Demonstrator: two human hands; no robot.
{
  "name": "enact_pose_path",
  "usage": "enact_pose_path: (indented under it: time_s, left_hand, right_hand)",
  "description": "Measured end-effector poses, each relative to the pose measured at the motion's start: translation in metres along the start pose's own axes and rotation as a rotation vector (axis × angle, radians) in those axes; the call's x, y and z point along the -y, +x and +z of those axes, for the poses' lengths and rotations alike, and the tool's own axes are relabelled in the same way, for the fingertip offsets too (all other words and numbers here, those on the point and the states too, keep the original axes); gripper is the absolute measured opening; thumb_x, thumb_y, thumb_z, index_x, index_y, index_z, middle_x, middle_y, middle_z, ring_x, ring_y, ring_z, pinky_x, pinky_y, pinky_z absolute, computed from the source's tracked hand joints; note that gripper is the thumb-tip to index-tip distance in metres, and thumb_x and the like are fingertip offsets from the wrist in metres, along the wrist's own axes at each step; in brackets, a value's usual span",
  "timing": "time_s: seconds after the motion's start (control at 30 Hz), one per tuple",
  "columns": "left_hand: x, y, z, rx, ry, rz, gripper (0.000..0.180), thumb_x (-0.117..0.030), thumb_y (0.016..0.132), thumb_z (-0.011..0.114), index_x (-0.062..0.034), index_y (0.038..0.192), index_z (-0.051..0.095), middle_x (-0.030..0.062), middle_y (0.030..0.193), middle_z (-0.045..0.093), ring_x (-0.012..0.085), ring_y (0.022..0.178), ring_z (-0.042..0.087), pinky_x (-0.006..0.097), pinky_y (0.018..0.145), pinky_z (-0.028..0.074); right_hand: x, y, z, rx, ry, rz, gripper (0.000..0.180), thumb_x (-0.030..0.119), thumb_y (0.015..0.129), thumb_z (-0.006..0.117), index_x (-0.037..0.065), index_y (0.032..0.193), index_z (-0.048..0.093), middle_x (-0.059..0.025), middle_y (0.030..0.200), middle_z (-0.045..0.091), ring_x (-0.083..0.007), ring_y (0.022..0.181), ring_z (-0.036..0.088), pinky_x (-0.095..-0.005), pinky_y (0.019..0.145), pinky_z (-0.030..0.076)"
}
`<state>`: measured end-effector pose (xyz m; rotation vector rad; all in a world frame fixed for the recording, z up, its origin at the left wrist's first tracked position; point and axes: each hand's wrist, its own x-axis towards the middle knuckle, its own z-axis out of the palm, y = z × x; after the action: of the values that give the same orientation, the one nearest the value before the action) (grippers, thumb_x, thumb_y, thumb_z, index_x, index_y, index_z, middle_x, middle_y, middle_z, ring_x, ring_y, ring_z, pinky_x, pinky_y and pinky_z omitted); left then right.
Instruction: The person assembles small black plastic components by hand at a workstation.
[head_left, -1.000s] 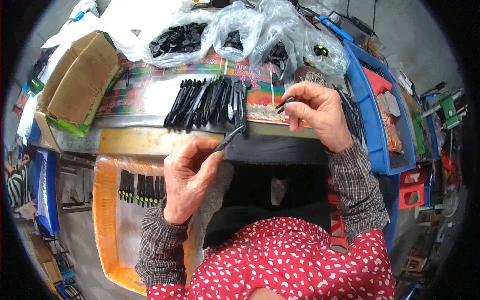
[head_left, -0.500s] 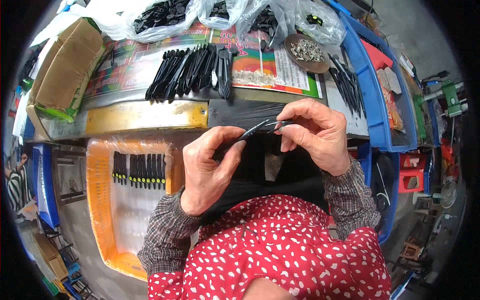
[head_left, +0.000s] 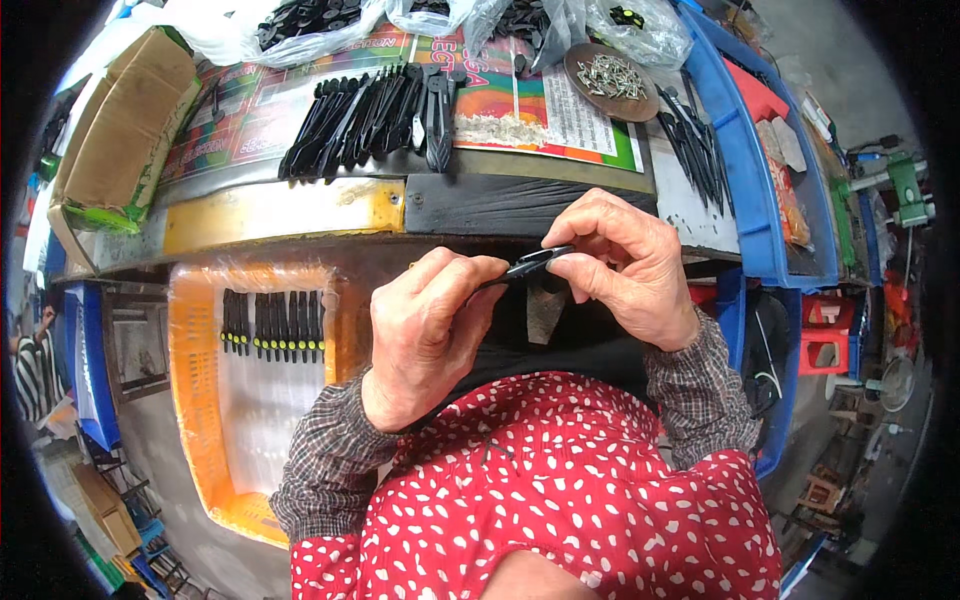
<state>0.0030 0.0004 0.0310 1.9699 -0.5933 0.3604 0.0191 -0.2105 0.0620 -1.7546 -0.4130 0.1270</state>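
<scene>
Both hands meet over my lap, just off the near edge of the workbench. A slim, black, clip-like plastic piece (head_left: pixel 530 264) lies slantwise between them. My left hand (head_left: pixel 425 335) pinches its lower end between thumb and fingers, which hide part of it. The thumb and forefinger of my right hand (head_left: pixel 630 275) close on its other end. Similar long black pieces (head_left: pixel 365 120) lie side by side on the bench beyond my hands. To the right of them, a round brown dish (head_left: pixel 625 105) holds a heap of small metal parts.
An orange crate (head_left: pixel 190 380) at my left holds a row of black pieces with yellow-green dots (head_left: pixel 290 325). Clear bags of black parts (head_left: pixel 310 25) line the bench's back. A cardboard box (head_left: pixel 125 130) stands left, a blue bin (head_left: pixel 750 200) right. Thin black strips (head_left: pixel 695 150) lie beside the bin.
The black piece has turned in my fingers, and its two separated parts now sit closer together. My right hand has shifted slightly down and left. The whole view has tilted a little.
</scene>
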Motion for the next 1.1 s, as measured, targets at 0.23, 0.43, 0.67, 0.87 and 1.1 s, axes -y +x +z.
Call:
enact_pose_path:
  time_s: [0.23,0.43,0.67,0.87,1.1]
  left_hand:
    - [-0.001,-0.001,-0.002,0.032,0.016,-0.016,0.026,0.006,0.073,0.071,-0.0039,0.096,0.066,0.0089,0.076,0.06,0.0245,0.064,0.061,0.033,0.056,0.048]
    - [0.0,-0.001,-0.003,0.027,0.006,-0.005,0.024,0.006,0.074,0.071,-0.0036,0.095,0.067,0.0086,0.077,0.062,0.0211,0.063,0.061,0.03,0.055,0.047]
    - [0.003,-0.003,-0.003,0.023,0.019,-0.004,0.024,0.007,0.075,0.071,-0.0036,0.096,0.069,0.0084,0.078,0.064,0.0185,0.063,0.061,0.028,0.053,0.046]
    - [0.006,-0.005,-0.002,0.022,0.106,0.078,0.027,0.008,0.072,0.07,-0.0047,0.096,0.069,0.009,0.08,0.064,0.0228,0.067,0.063,0.031,0.058,0.049]
    - [0.013,-0.006,0.001,0.044,0.095,0.078,0.027,0.007,0.072,0.07,-0.0054,0.096,0.069,0.0092,0.08,0.064,0.0239,0.069,0.063,0.032,0.06,0.049]
  right_hand:
    - [-0.001,-0.002,0.003,0.024,0.031,0.013,0.011,-0.003,0.088,0.063,-0.003,0.098,0.063,-0.0054,0.092,0.058,-0.0068,0.067,0.06,-0.0198,0.056,0.049]
    - [-0.002,-0.001,0.003,0.074,-0.097,-0.033,0.015,-0.002,0.087,0.063,-0.004,0.102,0.064,-0.0077,0.09,0.062,-0.009,0.066,0.062,-0.021,0.057,0.05]
    - [-0.001,0.002,0.002,0.116,-0.187,-0.073,0.017,-0.004,0.086,0.062,-0.005,0.102,0.065,-0.0082,0.087,0.061,-0.0108,0.067,0.063,-0.0213,0.058,0.051]
    - [-0.003,0.001,0.003,0.134,-0.129,0.026,0.015,-0.005,0.086,0.061,-0.006,0.1,0.065,-0.0081,0.086,0.061,-0.0106,0.066,0.063,-0.0214,0.057,0.052]
    - [-0.009,0.004,0.0,0.167,-0.192,-0.036,0.012,-0.002,0.085,0.064,-0.005,0.097,0.064,-0.0066,0.083,0.061,-0.0092,0.062,0.062,-0.0212,0.056,0.051]
